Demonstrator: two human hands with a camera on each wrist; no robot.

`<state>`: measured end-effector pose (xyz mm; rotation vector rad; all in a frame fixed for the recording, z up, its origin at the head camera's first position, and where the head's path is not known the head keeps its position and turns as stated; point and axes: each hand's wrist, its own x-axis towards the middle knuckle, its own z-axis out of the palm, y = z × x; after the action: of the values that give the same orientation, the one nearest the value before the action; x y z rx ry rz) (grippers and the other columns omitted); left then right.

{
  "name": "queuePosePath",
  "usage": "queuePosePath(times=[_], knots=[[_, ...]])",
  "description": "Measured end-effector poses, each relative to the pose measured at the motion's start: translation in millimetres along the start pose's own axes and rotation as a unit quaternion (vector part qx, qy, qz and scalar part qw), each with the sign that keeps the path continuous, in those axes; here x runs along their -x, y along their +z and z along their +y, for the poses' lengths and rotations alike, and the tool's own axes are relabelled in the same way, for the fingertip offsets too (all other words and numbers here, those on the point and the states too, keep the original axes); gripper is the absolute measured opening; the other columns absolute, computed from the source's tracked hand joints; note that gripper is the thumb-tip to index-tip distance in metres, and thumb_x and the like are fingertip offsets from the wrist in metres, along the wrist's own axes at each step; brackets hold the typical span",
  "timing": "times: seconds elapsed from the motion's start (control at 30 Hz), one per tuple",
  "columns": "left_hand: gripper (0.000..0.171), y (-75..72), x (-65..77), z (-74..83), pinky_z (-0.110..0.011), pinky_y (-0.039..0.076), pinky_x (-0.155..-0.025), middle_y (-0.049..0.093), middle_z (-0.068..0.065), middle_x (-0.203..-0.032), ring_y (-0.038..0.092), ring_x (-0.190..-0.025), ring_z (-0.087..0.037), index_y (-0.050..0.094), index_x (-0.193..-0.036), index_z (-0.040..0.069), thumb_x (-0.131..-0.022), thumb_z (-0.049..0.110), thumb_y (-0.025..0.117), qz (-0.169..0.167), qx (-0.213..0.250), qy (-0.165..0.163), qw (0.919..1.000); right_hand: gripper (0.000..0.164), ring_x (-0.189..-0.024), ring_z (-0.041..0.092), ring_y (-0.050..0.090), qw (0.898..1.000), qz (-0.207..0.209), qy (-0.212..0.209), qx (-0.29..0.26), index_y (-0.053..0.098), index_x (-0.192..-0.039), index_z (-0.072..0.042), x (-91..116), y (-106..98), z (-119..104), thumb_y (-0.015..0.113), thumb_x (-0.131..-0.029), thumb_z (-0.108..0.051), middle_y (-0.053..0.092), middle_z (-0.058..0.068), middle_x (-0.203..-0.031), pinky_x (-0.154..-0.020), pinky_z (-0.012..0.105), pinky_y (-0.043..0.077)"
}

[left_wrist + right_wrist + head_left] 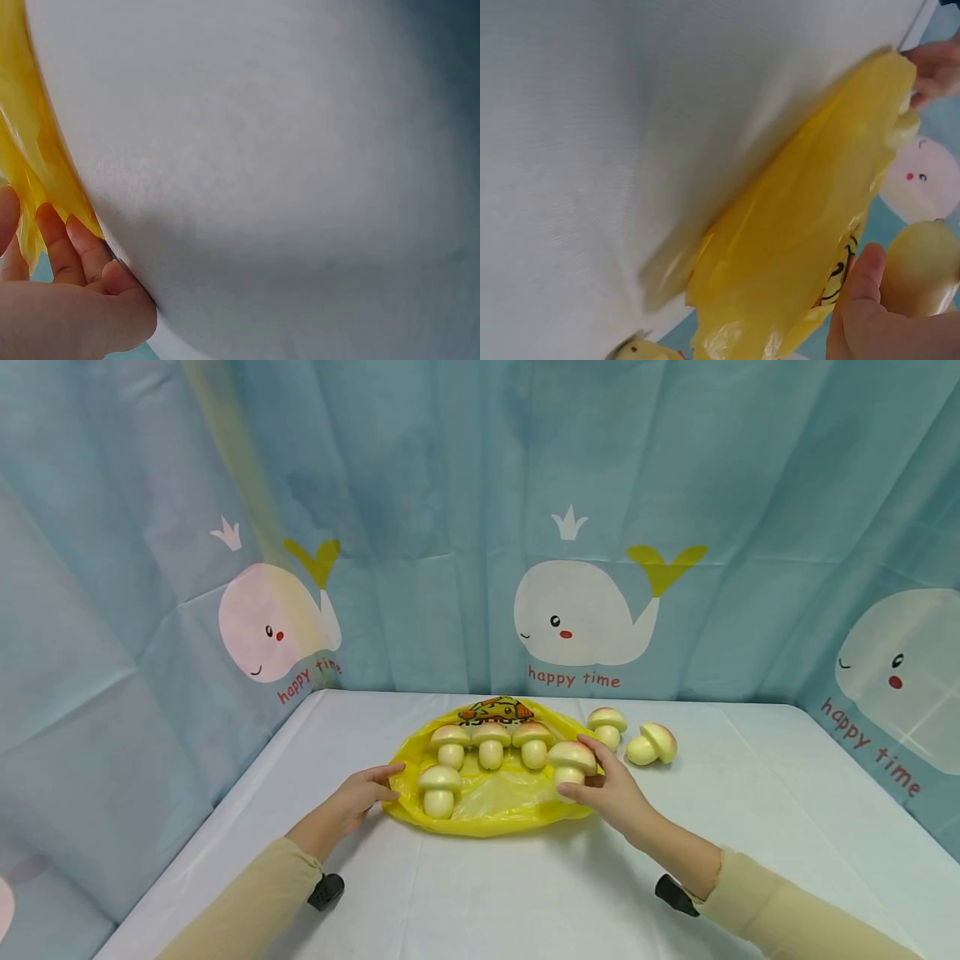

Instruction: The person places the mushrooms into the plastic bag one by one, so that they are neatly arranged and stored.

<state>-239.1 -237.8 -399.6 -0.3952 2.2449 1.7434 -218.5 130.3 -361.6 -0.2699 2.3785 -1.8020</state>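
A yellow plastic bag (pixel 487 814) lies spread open on the table, its printed side at the back. Several toy mushrooms with pale stems and rounded caps are in it, one of them a front mushroom (pixel 439 792) at the left. My left hand (pixel 362 795) is at the bag's left rim, with the thumb and fingers (pixel 56 236) pinching the yellow film. At the bag's right side, my right hand (pixel 611 789) grips a mushroom (pixel 572 762) between thumb and fingers, held upright over the rim. That mushroom (pixel 921 270) also shows in the right wrist view.
Two more mushrooms rest on the white table (pixel 480 893) right of the bag: an upright mushroom (pixel 607 727) and a tipped mushroom (pixel 652 745). A blue curtain (pixel 435 610) with whale prints hangs behind and along both sides.
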Motion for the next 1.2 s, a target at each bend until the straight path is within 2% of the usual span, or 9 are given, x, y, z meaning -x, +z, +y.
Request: queuePosePath(times=[0.23, 0.37, 0.53, 0.8, 1.2], knots=[[0.057, -0.3, 0.1, -1.6, -0.056, 0.013, -0.112, 0.025, -0.028, -0.152, 0.018, -0.14, -0.044, 0.041, -0.146, 0.001, -0.091, -0.005, 0.056, -0.001, 0.004, 0.009, 0.9999, 0.085, -0.108, 0.029, 0.054, 1.0, -0.003, 0.022, -0.007, 0.024, -0.153, -0.006, -6, 13, 0, 0.076, -0.085, -0.016, 0.04, 0.022, -0.142, -0.086, 0.033, 0.051], [0.057, -0.3, 0.2, -2.3, -0.057, 0.013, -0.112, 0.026, -0.028, -0.151, 0.018, -0.14, -0.044, 0.041, -0.146, 0.001, -0.091, -0.004, 0.056, 0.0, 0.004, 0.008, 1.0, 0.084, -0.109, 0.03, 0.054, 1.0, -0.004, 0.027, -0.012, 0.025, -0.152, -0.004, -9, 21, 0, 0.075, -0.086, -0.016, 0.04, 0.023, -0.141, -0.088, 0.036, 0.051], [0.056, -0.2, 0.3, -2.4, -0.057, 0.013, -0.112, 0.027, -0.027, -0.151, 0.019, -0.139, -0.044, 0.042, -0.146, 0.002, -0.092, -0.003, 0.056, 0.002, 0.001, 0.004, 1.0, 0.086, -0.114, 0.032, 0.051, 0.999, 0.01, 0.044, -0.005, 0.025, -0.152, -0.007, -15, 31, 2, 0.076, -0.085, -0.019, 0.04, 0.023, -0.142, -0.092, 0.041, 0.048], [0.057, -0.3, 0.1, -2.7, -0.057, 0.013, -0.112, 0.028, -0.027, -0.15, 0.019, -0.139, -0.044, 0.042, -0.146, 0.002, -0.091, -0.003, 0.056, 0.004, -0.003, 0.006, 1.0, 0.082, -0.117, 0.034, 0.05, 0.999, 0.021, 0.033, 0.03, 0.029, -0.149, -0.004, -28, 50, 7, 0.077, -0.084, -0.016, 0.043, 0.021, -0.14, -0.098, 0.047, 0.043], [0.056, -0.1, -0.1, -1.9, -0.056, 0.014, -0.112, 0.029, -0.027, -0.149, 0.02, -0.138, -0.043, 0.042, -0.146, 0.002, -0.091, -0.003, 0.056, 0.003, -0.006, 0.007, 1.0, 0.08, -0.121, 0.035, 0.047, 0.997, 0.0, 0.033, 0.071, 0.034, -0.147, -0.003, -39, 76, 9, 0.079, -0.082, -0.016, 0.045, 0.021, -0.14, -0.102, 0.051, 0.038]])
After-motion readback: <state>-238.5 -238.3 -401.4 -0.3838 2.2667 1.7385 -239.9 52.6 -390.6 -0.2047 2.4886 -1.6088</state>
